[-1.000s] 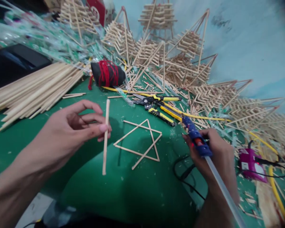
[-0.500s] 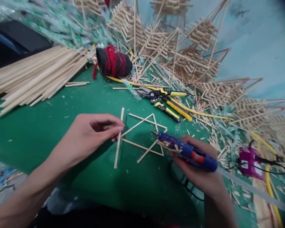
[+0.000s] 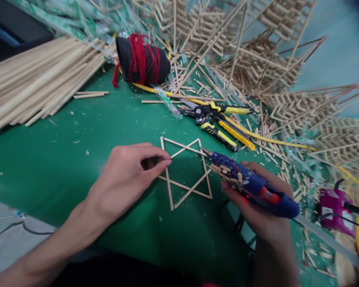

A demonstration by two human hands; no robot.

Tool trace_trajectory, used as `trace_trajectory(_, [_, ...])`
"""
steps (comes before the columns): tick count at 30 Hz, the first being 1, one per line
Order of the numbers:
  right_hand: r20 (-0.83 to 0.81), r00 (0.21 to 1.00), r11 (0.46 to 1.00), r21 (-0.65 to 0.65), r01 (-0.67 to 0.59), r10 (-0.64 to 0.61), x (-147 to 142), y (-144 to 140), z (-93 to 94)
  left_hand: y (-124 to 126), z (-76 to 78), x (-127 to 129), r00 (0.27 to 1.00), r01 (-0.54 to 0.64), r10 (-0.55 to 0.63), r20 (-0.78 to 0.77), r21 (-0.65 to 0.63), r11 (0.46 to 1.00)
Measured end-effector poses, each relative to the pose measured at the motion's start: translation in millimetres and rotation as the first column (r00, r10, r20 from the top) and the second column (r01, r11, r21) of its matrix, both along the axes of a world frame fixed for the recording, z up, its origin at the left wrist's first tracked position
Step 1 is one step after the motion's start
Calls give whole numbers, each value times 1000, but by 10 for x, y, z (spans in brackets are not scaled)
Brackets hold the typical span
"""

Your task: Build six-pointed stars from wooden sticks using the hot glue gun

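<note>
My left hand (image 3: 137, 171) pinches a thin wooden stick (image 3: 169, 191) between thumb and fingertips. That stick lies along the left side of a six-pointed star of wooden sticks (image 3: 187, 185) on the green table; my fingers hide part of it and the star's left point. My right hand (image 3: 263, 199) is wrapped round a blue hot glue gun (image 3: 242, 179), which has a small red light lit and a clear glue stick (image 3: 326, 237) coming out of its back. The gun's nozzle is at the star's right side, near the upper right crossing.
Yellow-black pliers (image 3: 218, 119) lie behind the star. A black cup wound with red yarn (image 3: 145, 59) stands beyond, beside a pile of long wooden sticks (image 3: 44, 79). Star-shaped stick frames (image 3: 305, 107) crowd the wall side. A purple box with cables (image 3: 336, 211) sits at right.
My left hand has moved the stick right, from beside the star onto its left side. The glue gun has shifted slightly right and up, and the camera view has moved a little.
</note>
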State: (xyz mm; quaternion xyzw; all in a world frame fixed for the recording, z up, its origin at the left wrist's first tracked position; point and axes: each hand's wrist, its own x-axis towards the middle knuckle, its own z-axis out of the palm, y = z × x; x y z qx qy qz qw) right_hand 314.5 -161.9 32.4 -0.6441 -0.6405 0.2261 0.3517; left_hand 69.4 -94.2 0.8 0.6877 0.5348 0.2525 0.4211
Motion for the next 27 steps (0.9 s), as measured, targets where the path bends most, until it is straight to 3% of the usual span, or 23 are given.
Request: trace_trajectory(27, [-7, 1000, 1000, 1, -19, 19, 57, -31, -12, -35, -6, 63, 988, 63, -41, -152, 143, 988])
